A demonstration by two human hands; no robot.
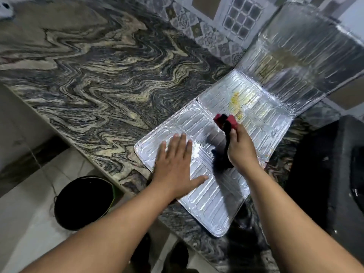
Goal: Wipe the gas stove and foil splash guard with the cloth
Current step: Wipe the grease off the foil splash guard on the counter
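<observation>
Foil splash guard (206,194) lies mostly flat on marbled counter (98,75), far panel propped against tiled wall (197,20); left hand (175,164) presses flat on near panel; right hand (241,148) grips red-black cloth (224,125) beside yellow stains (236,101); dark gas stove (325,164) at right; black bin (82,201) on floor.

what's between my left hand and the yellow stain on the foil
In the head view, bare ribbed foil splash guard and its fold crease lie between the left hand and the yellow stain; the cloth sits just right of that line.

The foil guard (206,196) lies on the counter (98,75); the stove (325,174) sits right of it, a bucket (82,201) left below.
</observation>
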